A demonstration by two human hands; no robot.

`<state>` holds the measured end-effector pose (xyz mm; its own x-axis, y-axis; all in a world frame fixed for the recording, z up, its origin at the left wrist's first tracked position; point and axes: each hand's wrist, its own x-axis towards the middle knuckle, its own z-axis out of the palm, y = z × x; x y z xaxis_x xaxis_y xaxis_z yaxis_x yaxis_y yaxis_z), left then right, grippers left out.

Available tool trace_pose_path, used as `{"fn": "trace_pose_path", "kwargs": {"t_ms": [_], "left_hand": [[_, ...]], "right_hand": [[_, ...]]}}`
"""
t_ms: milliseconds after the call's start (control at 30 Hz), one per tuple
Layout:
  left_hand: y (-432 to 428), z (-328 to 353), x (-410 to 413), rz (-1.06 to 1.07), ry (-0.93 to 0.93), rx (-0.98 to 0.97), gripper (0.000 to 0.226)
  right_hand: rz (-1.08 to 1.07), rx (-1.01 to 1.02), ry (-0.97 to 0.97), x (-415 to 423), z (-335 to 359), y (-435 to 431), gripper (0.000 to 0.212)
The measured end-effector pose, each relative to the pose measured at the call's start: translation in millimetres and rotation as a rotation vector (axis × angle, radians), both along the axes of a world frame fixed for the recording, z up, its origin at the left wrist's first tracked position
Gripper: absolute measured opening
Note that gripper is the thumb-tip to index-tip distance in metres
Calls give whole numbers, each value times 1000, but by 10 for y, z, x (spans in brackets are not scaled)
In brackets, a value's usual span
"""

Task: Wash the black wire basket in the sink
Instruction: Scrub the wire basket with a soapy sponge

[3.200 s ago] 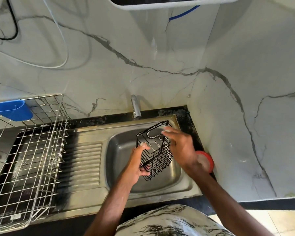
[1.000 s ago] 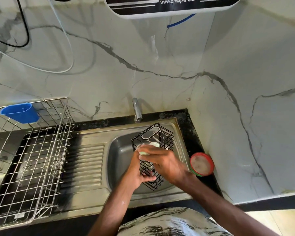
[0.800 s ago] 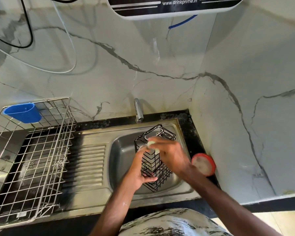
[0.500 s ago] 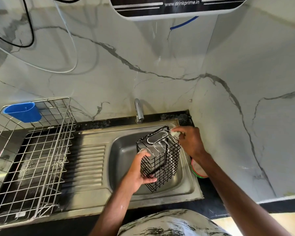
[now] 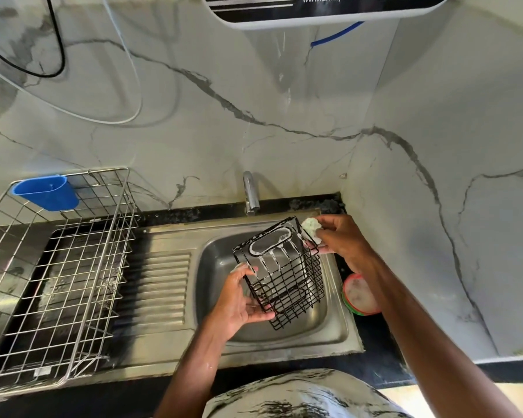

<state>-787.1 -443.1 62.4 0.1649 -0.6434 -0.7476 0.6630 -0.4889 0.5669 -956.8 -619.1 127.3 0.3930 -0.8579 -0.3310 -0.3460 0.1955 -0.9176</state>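
**A:** ok so who's got hold of what here?

**B:** left hand (image 5: 239, 300) is wrapped round the lower-left edge of the black wire basket (image 5: 284, 273). Thumb's along the bottom edge and the fingers are curled onto the side wires, so it's a proper grip, not just a touch. Right hand (image 5: 341, 239) is pinching a pale foamy scrub pad (image 5: 310, 226) and holding it against the basket's top right corner.

**A:** and is the basket sitting in the sink or what?

**B:** looks held up and tilted, just right of centre frame, over the bowl of the steel sink (image 5: 338, 330). There are white suds on the upper wires and round the oval plate near its top. Can't tell if the bottom corner touches the bowl, tbh.

**A:** what's around it?

**B:** the tap (image 5: 250, 193) is right behind the basket at the back of the sink. A round red-rimmed dish (image 5: 361, 295) with foam in it sits on the black counter (image 5: 372, 333) just beside the sink's right edge, partly hidden by the right forearm. Left of the bowl is the ribbed drainboard (image 5: 160, 285). Past that a big steel wire rack (image 5: 73, 267) takes up the left side of the frame, with a blue plastic cup (image 5: 46, 193) hooked on its back corner. Behind it all is the marble wall (image 5: 284, 146). A black cable (image 5: 59, 40) and a white cable (image 5: 127, 116) loop in the upper left. At the top edge there's a white-and-black appliance (image 5: 314, 10) with a blue tube (image 5: 335, 34) below it.
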Motion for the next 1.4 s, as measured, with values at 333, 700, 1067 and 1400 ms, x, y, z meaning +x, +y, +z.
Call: {"fn": "trace_pose_path", "kwargs": {"t_ms": [333, 700, 1067, 1400], "left_hand": [[127, -202, 126, -21, 64, -104, 48], [194, -179, 165, 20, 30, -323, 80], [169, -275, 175, -59, -510, -267, 69], [37, -194, 124, -74, -1108, -194, 86]], "right_hand": [[30, 79, -61, 118, 101, 19, 31], [-84, 140, -172, 194, 148, -47, 29], [-144, 180, -271, 200, 215, -27, 31], [-159, 172, -293, 232, 275, -76, 30]]}}
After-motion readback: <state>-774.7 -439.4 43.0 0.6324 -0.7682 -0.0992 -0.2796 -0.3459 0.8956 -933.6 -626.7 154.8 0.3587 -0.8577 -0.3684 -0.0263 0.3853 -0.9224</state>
